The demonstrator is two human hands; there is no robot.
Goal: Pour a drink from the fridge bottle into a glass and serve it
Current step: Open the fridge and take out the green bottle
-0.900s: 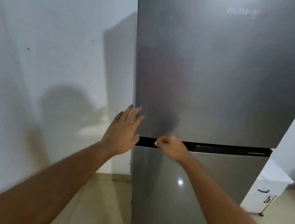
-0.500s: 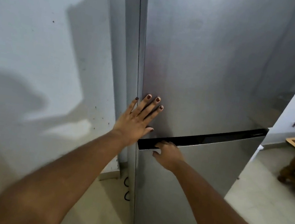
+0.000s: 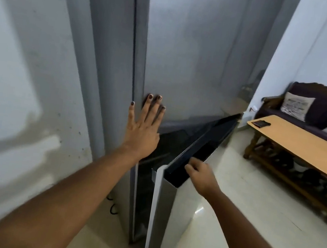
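Note:
A tall grey fridge (image 3: pixel 194 50) fills the middle of the head view. Its lower door (image 3: pixel 175 213) stands partly ajar, swung out toward me, with a dark gap behind it. My left hand (image 3: pixel 144 127) lies flat, fingers spread, against the bottom left corner of the upper door. My right hand (image 3: pixel 200 176) grips the black recessed handle along the top edge of the lower door. The inside of the fridge is dark; no bottle or glass shows.
A white wall (image 3: pixel 23 83) stands close on the left. To the right, a low wooden table (image 3: pixel 306 150) with a dark flat object (image 3: pixel 261 123) on it, and a dark sofa (image 3: pixel 317 116) with cushions behind it. Pale tiled floor (image 3: pixel 237 207) lies between.
The lower fridge door went from shut to partly ajar, pulled out by my right hand. My left hand stayed pressed on the upper door. The view swung right, revealing table and sofa.

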